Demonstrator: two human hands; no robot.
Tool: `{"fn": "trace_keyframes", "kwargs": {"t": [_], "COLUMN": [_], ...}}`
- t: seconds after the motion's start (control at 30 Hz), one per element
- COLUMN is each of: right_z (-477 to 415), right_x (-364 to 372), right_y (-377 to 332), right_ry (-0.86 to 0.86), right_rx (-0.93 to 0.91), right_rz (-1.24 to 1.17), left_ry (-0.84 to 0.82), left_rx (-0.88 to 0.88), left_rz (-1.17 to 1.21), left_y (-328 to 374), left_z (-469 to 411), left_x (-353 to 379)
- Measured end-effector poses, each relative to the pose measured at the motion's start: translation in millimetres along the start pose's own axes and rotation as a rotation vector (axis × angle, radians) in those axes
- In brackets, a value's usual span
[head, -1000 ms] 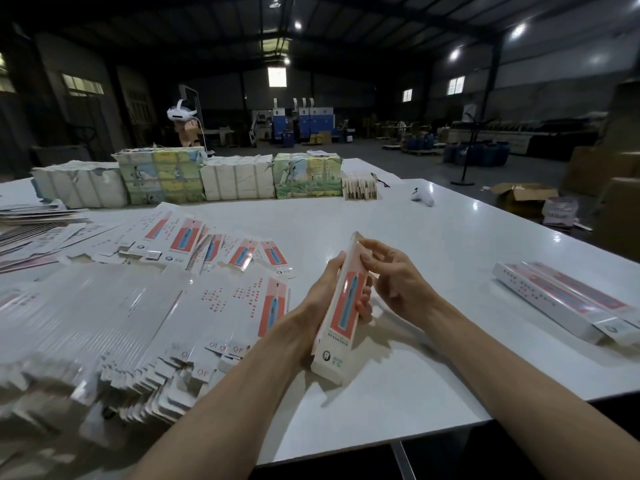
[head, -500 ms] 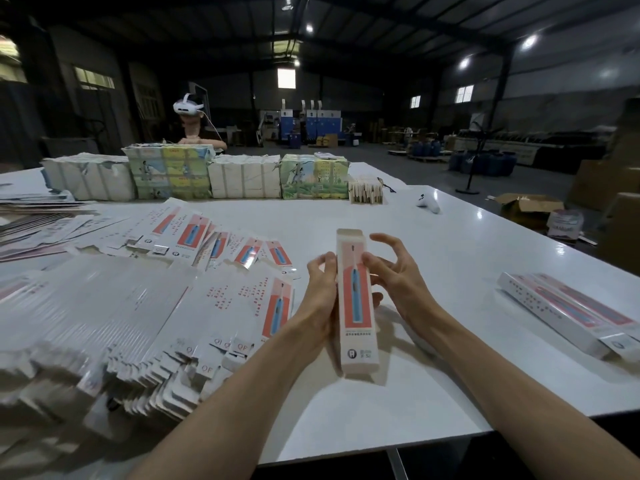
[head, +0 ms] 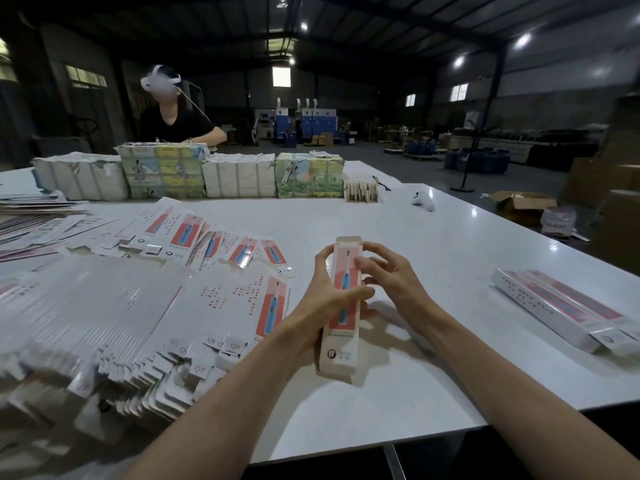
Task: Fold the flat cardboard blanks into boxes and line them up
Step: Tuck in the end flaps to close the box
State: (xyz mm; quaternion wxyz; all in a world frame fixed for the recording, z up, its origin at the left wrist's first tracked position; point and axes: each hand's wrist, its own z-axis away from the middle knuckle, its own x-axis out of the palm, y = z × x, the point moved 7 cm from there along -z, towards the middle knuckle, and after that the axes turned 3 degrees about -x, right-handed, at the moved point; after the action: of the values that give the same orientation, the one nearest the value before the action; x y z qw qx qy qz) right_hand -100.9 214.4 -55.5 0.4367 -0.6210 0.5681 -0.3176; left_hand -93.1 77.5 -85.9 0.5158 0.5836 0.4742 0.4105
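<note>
Middle of the table (head: 398,220), a box (head: 341,306) is up between both hands, the left hand (head: 322,299) gripping its left side and the right hand (head: 391,278) on its right edge. To the left sprawls the heap of flat blanks (head: 104,306). Well off right lie the finished boxes (head: 568,310) (side by side). Along the far edge is a row of bundles (head: 194,174), with a person (head: 173,123) behind it.

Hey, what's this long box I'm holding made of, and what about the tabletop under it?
The box looks like thin printed paperboard with a slight sheen: its open top flap shows a plain pale inside. The tabletop looks like a smooth, glossy white panel, perhaps laminate: ceiling lights reflect in it.
</note>
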Motion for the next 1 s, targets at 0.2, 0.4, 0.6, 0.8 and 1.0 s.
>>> {"fn": "trace_keyframes", "kwargs": {"t": [0.2, 0.4, 0.6, 0.8, 1.0], "right_z": [0.8, -4.5, -5.4, -5.5, -6.0], "right_x": [5.5, -18.2, -22.8, -17.7, -25.0], "right_y": [1.9, 13.2, 11.3, 2.6, 7.3], "right_ry": [-0.002, 0.209, 0.180, 0.153, 0.214], "right_rx": [0.006, 0.066, 0.035, 0.030, 0.097], "right_rz": [-0.016, 0.001, -0.073, -0.167, -0.176], "left_ry": [0.034, -0.044, -0.117, -0.127, -0.144], "left_rx": [-0.002, -0.033, -0.044, -0.075, -0.032], "left_rz": [-0.063, -0.136, -0.120, -0.127, -0.218], "left_y": [-2.5, -5.5, -3.8, -5.0, -4.9], "left_z": [-4.0, -3.6, -1.4, -1.9, 0.3], "left_x": [-4.6, 5.6, 7.9, 9.8, 10.6]}}
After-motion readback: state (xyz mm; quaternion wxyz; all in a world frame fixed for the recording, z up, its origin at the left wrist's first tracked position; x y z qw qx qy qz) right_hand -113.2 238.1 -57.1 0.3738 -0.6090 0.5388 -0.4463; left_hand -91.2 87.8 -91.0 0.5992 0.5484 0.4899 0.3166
